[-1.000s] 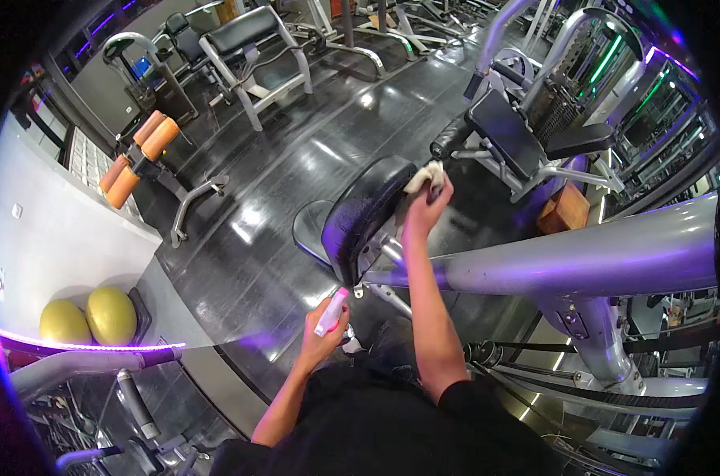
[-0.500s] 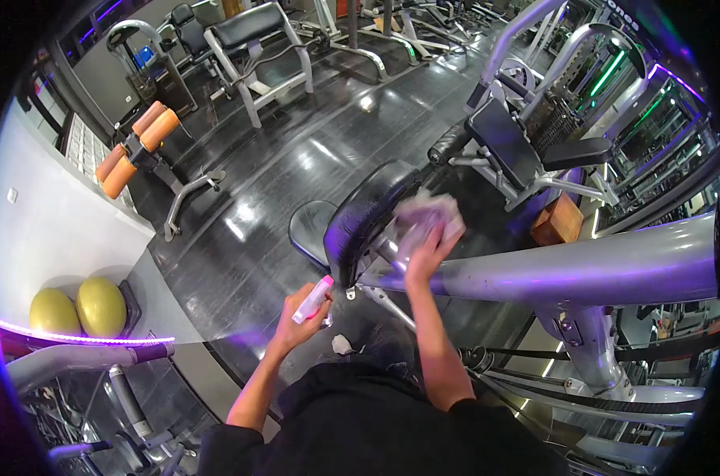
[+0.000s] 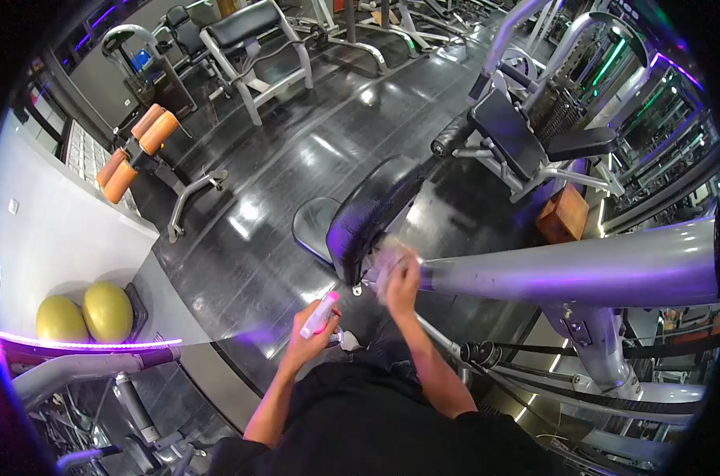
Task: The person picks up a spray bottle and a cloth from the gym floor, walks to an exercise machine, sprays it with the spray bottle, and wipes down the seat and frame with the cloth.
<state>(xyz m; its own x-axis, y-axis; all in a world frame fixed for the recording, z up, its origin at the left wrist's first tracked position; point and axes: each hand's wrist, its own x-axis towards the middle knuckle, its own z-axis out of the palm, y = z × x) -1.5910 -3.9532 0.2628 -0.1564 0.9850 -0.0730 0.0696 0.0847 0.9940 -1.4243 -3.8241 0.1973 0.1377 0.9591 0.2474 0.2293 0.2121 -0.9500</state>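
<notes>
Closed around a blurred cloth [image 3: 390,266], the right hand [image 3: 403,287] is beside the black pad [image 3: 366,218]; the left [image 3: 311,335] grips a pink-topped bottle [image 3: 319,315], which a careless squeeze could spill

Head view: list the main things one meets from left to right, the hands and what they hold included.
Yellow balls, left hand with bottle, right hand with cloth, brown box.
</notes>
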